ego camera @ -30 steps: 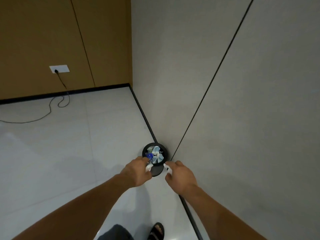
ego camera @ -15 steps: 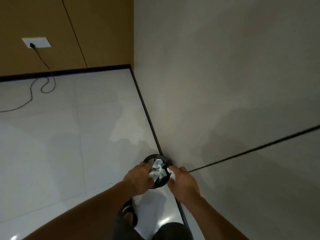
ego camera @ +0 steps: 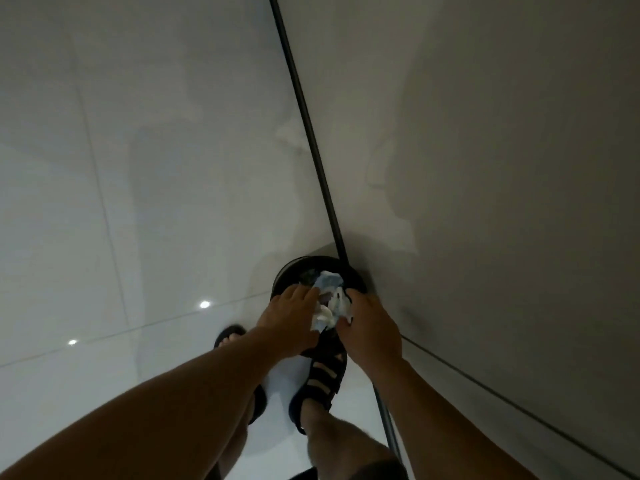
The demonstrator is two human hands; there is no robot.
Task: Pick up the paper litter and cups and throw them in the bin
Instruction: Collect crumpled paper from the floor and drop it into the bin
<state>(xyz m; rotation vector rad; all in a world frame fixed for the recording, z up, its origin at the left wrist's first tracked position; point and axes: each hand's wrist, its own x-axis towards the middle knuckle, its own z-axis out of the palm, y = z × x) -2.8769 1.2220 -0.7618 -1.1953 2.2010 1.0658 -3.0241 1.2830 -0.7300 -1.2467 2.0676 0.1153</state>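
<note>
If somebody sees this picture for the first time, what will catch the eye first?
The left hand and the right hand meet on a wad of crumpled paper right above the black bin, low in the middle of the view. The bin stands on the pale floor against the grey wall, and a black sandal shows just below the hands.

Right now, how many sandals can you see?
2. The left sandal peeks beside the left forearm, partly hidden; the right sandal stands by the bin.
</note>
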